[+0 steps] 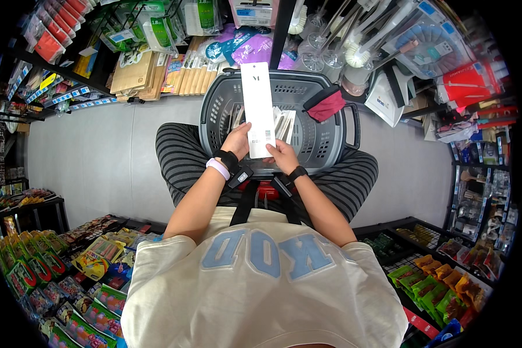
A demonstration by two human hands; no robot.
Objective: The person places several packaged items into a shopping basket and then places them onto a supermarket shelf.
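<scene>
A long white cardboard package [258,104] with a hang hole at its top is held upright between my hands. My left hand [238,141] grips its left edge. With thumb in front, my right hand [283,155] pinches the lower right corner, beside small print and a printed code. Behind the package stands a grey plastic shopping basket [306,163] between my knees. Several flat white packages [285,124] lean inside it, partly hidden by the one I hold. A dark red and black fabric item [326,104] hangs over the basket's right rim.
Toilet brushes [356,54], a white dustpan [385,95] and wooden cutting boards [135,71] fill the shelf ahead. The basket's black handle [353,126] sticks out to the right. Snack racks with bagged goods [98,256] stand behind me on the left, with green pouches [424,289] on the right.
</scene>
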